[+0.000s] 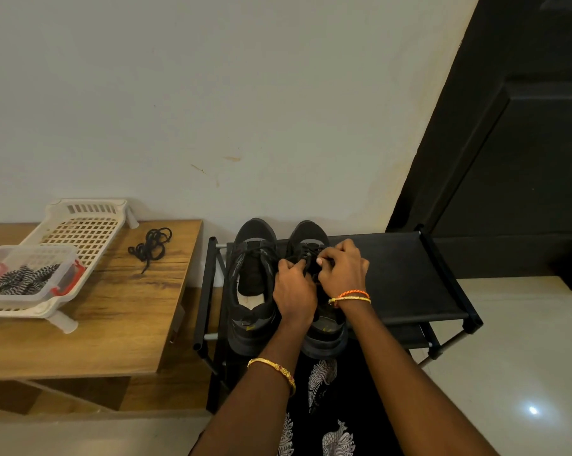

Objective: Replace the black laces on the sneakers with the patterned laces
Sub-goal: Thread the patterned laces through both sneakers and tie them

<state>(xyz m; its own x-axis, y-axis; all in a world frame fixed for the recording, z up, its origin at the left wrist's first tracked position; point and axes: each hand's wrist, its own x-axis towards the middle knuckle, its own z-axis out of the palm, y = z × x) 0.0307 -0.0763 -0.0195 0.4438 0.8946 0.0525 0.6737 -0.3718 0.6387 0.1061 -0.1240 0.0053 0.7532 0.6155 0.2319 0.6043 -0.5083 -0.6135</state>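
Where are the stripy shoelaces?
In the head view, far left: the patterned laces lie in a clear container inside the white basket on the wooden table.

Landmark: shoe rack (409, 291).

- Shoe racks: one, black.
- Sneakers: two, black, side by side on the rack's left end: left sneaker (252, 287), right sneaker (324, 330).
- Hands: two, both over the right sneaker: left hand (294, 291), right hand (343, 269).
- Tables: one, wooden table (113, 324), left of the rack.
- Loose black laces (151, 246): one bundle, on the table.
- White baskets (90, 232): one, on the table.
- Clear containers (31, 274): one, in the basket.
- Patterned laces (26, 279): one heap in the container; number cannot be told.
- Bangles: left wrist one (274, 371); right wrist two (350, 297).
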